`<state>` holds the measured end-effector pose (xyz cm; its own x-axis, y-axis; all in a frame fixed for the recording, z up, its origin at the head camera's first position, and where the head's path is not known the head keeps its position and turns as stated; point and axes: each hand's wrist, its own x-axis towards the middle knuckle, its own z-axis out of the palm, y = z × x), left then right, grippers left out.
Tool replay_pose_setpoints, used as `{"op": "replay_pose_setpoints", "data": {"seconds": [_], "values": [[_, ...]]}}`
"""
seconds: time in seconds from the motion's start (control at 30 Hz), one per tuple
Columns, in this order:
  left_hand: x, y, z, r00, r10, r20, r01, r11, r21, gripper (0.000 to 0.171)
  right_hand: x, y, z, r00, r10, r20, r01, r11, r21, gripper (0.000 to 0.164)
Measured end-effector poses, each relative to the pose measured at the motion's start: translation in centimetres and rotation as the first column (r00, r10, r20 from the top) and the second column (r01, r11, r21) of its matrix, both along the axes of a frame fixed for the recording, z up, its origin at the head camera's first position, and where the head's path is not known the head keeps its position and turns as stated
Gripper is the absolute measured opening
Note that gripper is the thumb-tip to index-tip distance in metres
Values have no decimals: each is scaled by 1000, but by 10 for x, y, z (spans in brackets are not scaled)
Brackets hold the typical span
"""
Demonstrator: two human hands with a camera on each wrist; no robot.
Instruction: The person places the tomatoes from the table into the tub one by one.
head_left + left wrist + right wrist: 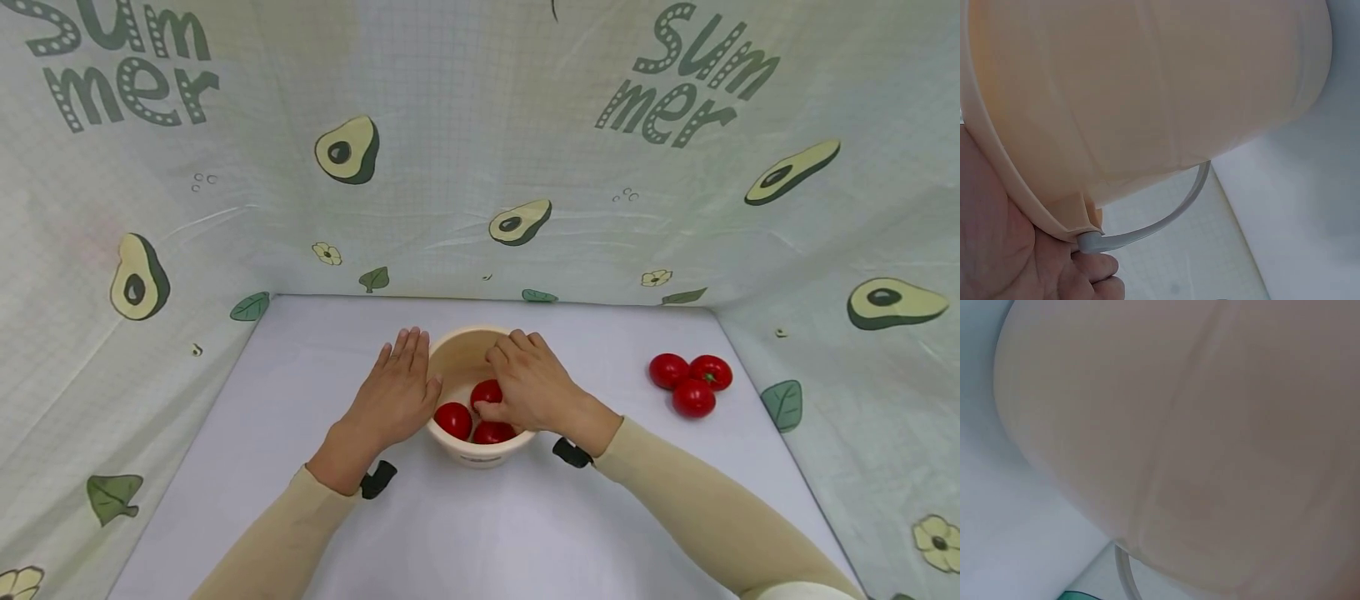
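Note:
A cream plastic bucket [480, 457] stands on the white table with three red tomatoes [453, 421] showing inside. My left hand [397, 392] lies along the bucket's left rim, fingers extended; the left wrist view has its palm against the rim beside the grey handle [1147, 232]. Over the right rim reaches my right hand [536, 387], fingers bent down into the bucket and thumb spread apart from them. Its thumb overlaps the edge of the rear tomato [486, 392]. The right wrist view is mostly filled by the bucket's outer wall [1147, 425], with the fingers out of sight.
Three more tomatoes [693, 398] sit in a cluster on the right side of the white table [615, 508]. A cloth printed with avocados and leaves [435, 167] rises behind the table and along both sides. Black straps [572, 452] are on both wrists.

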<state>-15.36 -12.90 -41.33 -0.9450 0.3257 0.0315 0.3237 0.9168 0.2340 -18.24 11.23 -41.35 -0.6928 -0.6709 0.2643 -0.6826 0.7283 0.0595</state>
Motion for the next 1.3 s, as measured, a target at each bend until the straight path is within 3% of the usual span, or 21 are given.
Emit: {"op": "replay_pose_setpoints", "data": {"seconds": [0.27, 0.47, 0.7, 0.93, 1.1, 1.2, 1.3], "values": [[-1, 1, 0, 1000, 0, 8, 0, 1000, -1, 73, -1, 3, -2, 995, -10, -100, 6, 999, -32, 59], [0, 1, 0, 1000, -2, 17, 2, 1000, 10, 73, -6, 22, -2, 976, -77, -204, 39, 982, -184, 61], [0, 1, -1, 1000, 3, 23, -4, 1000, 12, 75, -13, 77, -7, 939, -219, -264, 130, 939, -317, 64], [-1, 1, -1, 1000, 4, 23, -4, 1000, 10, 74, -6, 146, -38, 883, -358, -303, 271, 917, -293, 74], [0, 0, -1, 1000, 10, 23, -10, 1000, 14, 75, 4, 190, -59, 855, -444, -268, 376, 886, -272, 74], [0, 0, -2, 1000, 12, 25, -13, 1000, 23, 75, 13, 212, -67, 833, -520, -187, 472, 846, -248, 70], [0, 0, -2, 1000, 10, 29, -11, 999, 30, 74, 20, 232, -75, 797, -597, -93, 572, 795, -204, 72]]}}
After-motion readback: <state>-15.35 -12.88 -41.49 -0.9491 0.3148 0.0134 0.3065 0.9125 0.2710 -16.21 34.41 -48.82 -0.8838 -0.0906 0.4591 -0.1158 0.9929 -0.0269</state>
